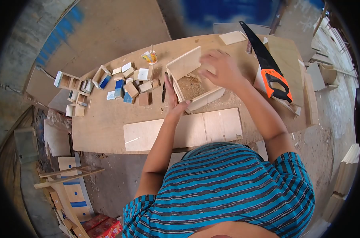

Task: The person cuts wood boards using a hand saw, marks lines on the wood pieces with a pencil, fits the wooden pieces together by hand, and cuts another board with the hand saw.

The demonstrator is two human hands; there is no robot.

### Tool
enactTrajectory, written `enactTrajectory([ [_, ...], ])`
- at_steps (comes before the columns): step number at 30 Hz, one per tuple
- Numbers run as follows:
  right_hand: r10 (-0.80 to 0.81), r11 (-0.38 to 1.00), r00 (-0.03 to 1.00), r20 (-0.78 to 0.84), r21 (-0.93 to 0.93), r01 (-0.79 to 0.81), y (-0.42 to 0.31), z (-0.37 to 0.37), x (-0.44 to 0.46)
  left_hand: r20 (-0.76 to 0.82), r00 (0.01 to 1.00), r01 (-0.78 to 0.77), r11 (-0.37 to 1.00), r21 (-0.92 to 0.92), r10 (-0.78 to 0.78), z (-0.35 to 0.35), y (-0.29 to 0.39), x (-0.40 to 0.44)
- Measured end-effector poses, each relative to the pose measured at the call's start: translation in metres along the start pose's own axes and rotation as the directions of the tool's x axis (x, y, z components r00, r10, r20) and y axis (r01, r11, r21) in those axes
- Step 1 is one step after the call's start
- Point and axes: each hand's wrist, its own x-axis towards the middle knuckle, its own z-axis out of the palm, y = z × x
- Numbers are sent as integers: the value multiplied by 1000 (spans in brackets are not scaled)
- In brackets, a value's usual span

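A four-sided frame of thin light wood (205, 99) rests on the worktable, with sawdust showing inside it. My left hand (173, 101) holds its near left corner, fingers straight along the left wall and thumb on the front wall. Over the frame's right side is my right hand (221, 69), slightly blurred, fingers and thumb apart. It hides the right wall, and I see nothing between its fingers. A dark slim tool (163, 92) lies just left of my left hand. Nearer my body is a long flat board (223, 123).
Several wood blocks (131, 89) and small open boxes (69, 82) cover the table's left side. A cup (150, 57) stands behind them. At right lies an orange-handled handsaw (267, 63) on boards. A small panel (232, 37) sits at the far edge of the worktable (104, 135).
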Motion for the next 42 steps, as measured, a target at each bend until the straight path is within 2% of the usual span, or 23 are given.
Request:
enactTrajectory([
  [1,-20,998,998,-55,-58,16,3,6,12,21,1000,-23,999,26,22,-1,-2,1],
  [4,-176,952,983,-45,-263,158,16,32,43,77,994,-90,986,138,80,-10,-7,2],
  [6,-99,966,988,122,-225,124,30,51,53,102,989,-131,957,260,107,-17,-9,2],
  [10,-5,999,919,395,-47,26,45,62,66,92,984,-175,932,316,154,-18,-10,3],
  [19,-8,999,895,446,-40,29,38,34,59,94,980,-199,921,335,177,-21,-13,4],
  [22,-52,998,910,411,-6,59,37,44,54,104,974,-226,918,325,203,-22,-16,6],
  [26,-23,999,918,397,-36,40,33,45,51,135,959,-281,908,311,251,-23,-15,9],
  [29,-34,998,928,371,-41,53,33,44,48,153,959,-279,884,376,237,-25,-9,11],
  [32,-51,997,935,352,-36,68,35,46,45,201,956,-294,751,592,215,-29,4,11],
  [35,-48,996,930,366,-55,73,33,46,45,280,928,-373,612,697,248,-33,10,16],
  [38,-40,995,925,379,-72,72,32,46,47,314,935,-352,566,746,167,-35,19,20],
  [42,-52,996,926,373,-53,77,36,48,47,299,950,-286,641,712,92,-32,27,19],
])
